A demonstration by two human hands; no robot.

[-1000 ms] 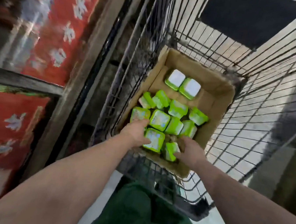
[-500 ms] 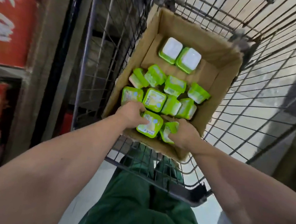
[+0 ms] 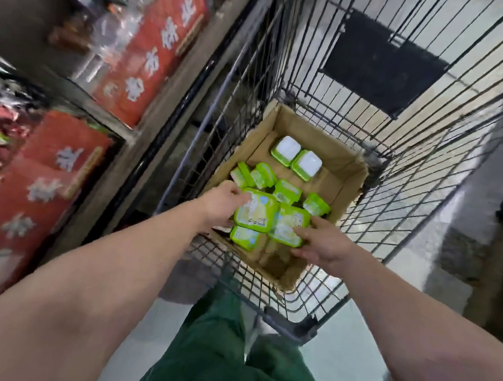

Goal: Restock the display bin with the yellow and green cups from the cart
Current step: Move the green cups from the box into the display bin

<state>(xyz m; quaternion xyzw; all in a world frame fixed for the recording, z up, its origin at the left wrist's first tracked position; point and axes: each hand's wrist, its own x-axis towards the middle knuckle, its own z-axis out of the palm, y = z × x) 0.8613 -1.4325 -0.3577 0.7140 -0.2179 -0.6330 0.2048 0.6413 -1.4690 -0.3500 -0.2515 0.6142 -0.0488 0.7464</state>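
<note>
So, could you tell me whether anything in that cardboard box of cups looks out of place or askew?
Yes. In the brown cardboard box in the wire cart, two green cups at the far end sit with white faces up, while several middle cups lie tipped at angles. The left hand and right hand each hold a cup.
</note>
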